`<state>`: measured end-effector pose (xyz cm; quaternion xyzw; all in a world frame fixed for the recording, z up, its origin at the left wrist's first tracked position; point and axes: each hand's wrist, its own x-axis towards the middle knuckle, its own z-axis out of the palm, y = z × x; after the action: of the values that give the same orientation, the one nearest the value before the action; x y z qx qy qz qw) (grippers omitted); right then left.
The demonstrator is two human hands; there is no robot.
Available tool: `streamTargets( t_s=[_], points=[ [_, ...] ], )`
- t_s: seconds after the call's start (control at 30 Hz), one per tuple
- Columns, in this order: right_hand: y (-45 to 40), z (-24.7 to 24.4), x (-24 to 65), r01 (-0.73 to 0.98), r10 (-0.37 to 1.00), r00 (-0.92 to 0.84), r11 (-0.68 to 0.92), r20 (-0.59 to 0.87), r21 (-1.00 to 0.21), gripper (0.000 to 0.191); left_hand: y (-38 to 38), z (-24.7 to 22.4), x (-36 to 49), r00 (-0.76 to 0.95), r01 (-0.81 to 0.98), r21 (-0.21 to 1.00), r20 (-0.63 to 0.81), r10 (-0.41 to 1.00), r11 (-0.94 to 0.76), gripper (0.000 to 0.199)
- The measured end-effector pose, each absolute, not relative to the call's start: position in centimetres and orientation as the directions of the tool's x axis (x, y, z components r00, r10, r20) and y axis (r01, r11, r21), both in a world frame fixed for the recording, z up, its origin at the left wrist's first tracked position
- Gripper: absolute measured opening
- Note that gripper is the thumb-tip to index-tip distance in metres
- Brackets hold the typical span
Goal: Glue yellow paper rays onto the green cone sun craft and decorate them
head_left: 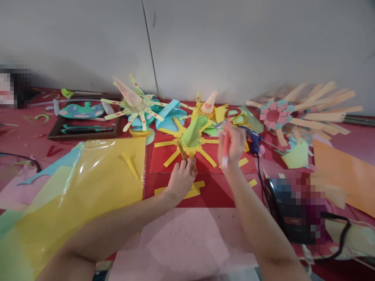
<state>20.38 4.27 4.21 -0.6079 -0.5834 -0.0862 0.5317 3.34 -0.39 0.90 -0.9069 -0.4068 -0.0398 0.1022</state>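
Observation:
My right hand (236, 144) is raised to the right of a yellow paper sunburst (191, 150), its fingers closed round a pink marker (226, 145). On the sunburst stands a pointed green paper cone (191, 134), with yellow strips spreading round it. My left hand (182, 177) is at its near side, fingers closed on one of the yellow strips. A darker tan strip (181, 151) sticks up by those fingers; whether it is held too is unclear. Red card (164, 166) lies underneath. Loose yellow strips (199, 184) lie near my left wrist.
Similar cone crafts (130, 97) stand by the wall. Scissors (240, 118) and a blue glue gun (253, 140) lie behind my right hand. A brown tray (83, 134) holds pens. Yellow sheets in plastic (114, 168) are left; a black device (290, 210) is right.

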Motion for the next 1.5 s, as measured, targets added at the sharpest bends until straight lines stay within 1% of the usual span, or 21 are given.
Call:
streamTargets(
  t_s=[0.07, 0.13, 0.2, 0.33, 0.43, 0.47, 0.5, 0.57, 0.67, 0.73, 0.8, 0.87, 0.9, 0.93, 1.0, 1.07, 1.13, 1.23, 1.3, 1.4, 1.5],
  points=[
    [5.7, 5.5, 22.6, 0.885, 0.522, 0.329, 0.12, 0.787, -0.45, 0.03, -0.3, 0.9, 3.3, 0.666, 0.746, -0.145, 0.176, 0.725, -0.65, 0.038],
    [7.3, 6.0, 24.6, 0.928, 0.63, 0.278, 0.017, 0.725, -0.371, 0.04, -0.2, 0.9, 3.2, 0.664, 0.746, -0.127, 0.21, 0.717, -0.654, 0.04],
    [8.3, 6.1, 25.9, 0.93, 0.747, 0.276, -0.047, 0.605, -0.366, 0.038, -0.1, 0.8, 3.0, 0.68, 0.729, -0.128, 0.248, 0.69, -0.673, 0.04],
    [6.8, 6.6, 24.4, 0.853, 0.906, 0.289, -0.096, 0.311, -0.513, 0.032, 0.1, 1.1, 2.5, 0.729, 0.67, -0.186, 0.348, 0.59, -0.718, 0.032],
    [3.5, 7.1, 21.1, 0.655, 0.992, 0.117, -0.108, -0.041, -0.748, 0.035, 0.2, 1.5, 2.4, 0.728, 0.637, -0.177, 0.458, 0.511, -0.75, 0.027],
    [2.5, 7.2, 20.1, 0.563, 0.99, 0.058, -0.142, -0.132, -0.814, 0.041, 0.1, 1.6, 2.4, 0.734, 0.61, -0.174, 0.491, 0.469, -0.773, 0.024],
    [1.7, 7.1, 19.2, 0.483, 0.987, 0.022, -0.152, -0.162, -0.862, 0.047, 0.1, 1.7, 2.4, 0.743, 0.575, -0.173, 0.519, 0.422, -0.799, 0.022],
    [0.7, 6.8, 18.0, 0.374, 0.98, -0.048, -0.162, -0.193, -0.913, 0.049, 0.1, 1.9, 2.4, 0.757, 0.503, -0.167, 0.558, 0.34, -0.848, 0.019],
    [0.6, 6.2, 17.6, 0.205, 0.987, 0.01, -0.157, -0.158, -0.966, 0.041, 0.4, 2.3, 2.1, 0.731, 0.454, -0.081, 0.604, 0.319, -0.888, 0.02],
    [0.8, 6.0, 17.8, 0.054, 0.988, 0.097, -0.128, -0.122, -0.99, 0.038, 0.9, 3.0, 1.8, 0.626, 0.49, 0.1, 0.652, 0.429, -0.866, 0.018],
    [0.9, 6.2, 18.1, -0.09, 0.984, 0.146, -0.092, -0.104, -0.992, 0.035, 1.6, 4.1, 1.6, 0.452, 0.552, 0.369, 0.621, 0.64, -0.748, 0.016],
    [0.8, 6.4, 18.0, -0.192, 0.983, 0.148, -0.078, -0.107, -0.978, 0.032, 2.6, 5.3, 1.5, 0.362, 0.593, 0.585, 0.42, 0.832, -0.553, 0.02],
    [0.7, 6.5, 17.9, -0.226, 0.983, 0.145, -0.079, -0.114, -0.971, 0.031, 3.0, 6.0, 1.6, 0.389, 0.608, 0.634, 0.286, 0.876, -0.477, 0.021],
    [0.5, 6.5, 17.6, -0.246, 0.983, 0.138, -0.086, -0.123, -0.965, 0.031, 3.4, 6.6, 1.7, 0.438, 0.635, 0.64, 0.163, 0.884, -0.433, 0.025],
    [0.1, 6.4, 16.9, -0.25, 0.983, 0.109, -0.115, -0.146, -0.961, 0.032, 3.7, 7.6, 2.2, 0.513, 0.688, 0.592, 0.012, 0.858, -0.419, 0.03],
    [-0.2, 6.4, 16.7, -0.224, 0.98, 0.096, -0.147, -0.172, -0.963, 0.033, 3.4, 8.2, 2.5, 0.577, 0.696, 0.562, -0.066, 0.814, -0.447, 0.029],
    [-0.1, 6.8, 17.7, -0.229, 0.968, 0.169, -0.144, -0.185, -0.963, 0.034, 2.8, 8.4, 2.2, 0.605, 0.682, 0.583, -0.112, 0.788, -0.441, 0.029],
    [0.2, 8.6, 22.0, -0.345, 0.894, 0.422, 0.007, -0.149, -0.938, 0.033, 2.4, 8.2, -0.2, 0.5, 0.696, 0.638, -0.103, 0.86, -0.329, 0.036],
    [0.4, 10.0, 25.2, -0.387, 0.822, 0.559, 0.141, -0.11, -0.911, 0.03, 2.6, 7.9, -2.4, 0.388, 0.731, 0.625, -0.051, 0.92, -0.274, 0.038],
    [0.5, 10.6, 26.8, -0.382, 0.826, 0.547, 0.101, -0.136, -0.919, 0.026, 3.0, 7.5, -4.1, 0.334, 0.767, 0.588, -0.025, 0.942, -0.256, 0.032],
    [0.8, 9.1, 23.9, -0.328, 0.882, 0.445, 0.001, -0.154, -0.945, 0.029, 2.2, 6.6, -2.6, 0.532, 0.729, 0.508, 0.001, 0.847, -0.459, 0.024]
  ],
)
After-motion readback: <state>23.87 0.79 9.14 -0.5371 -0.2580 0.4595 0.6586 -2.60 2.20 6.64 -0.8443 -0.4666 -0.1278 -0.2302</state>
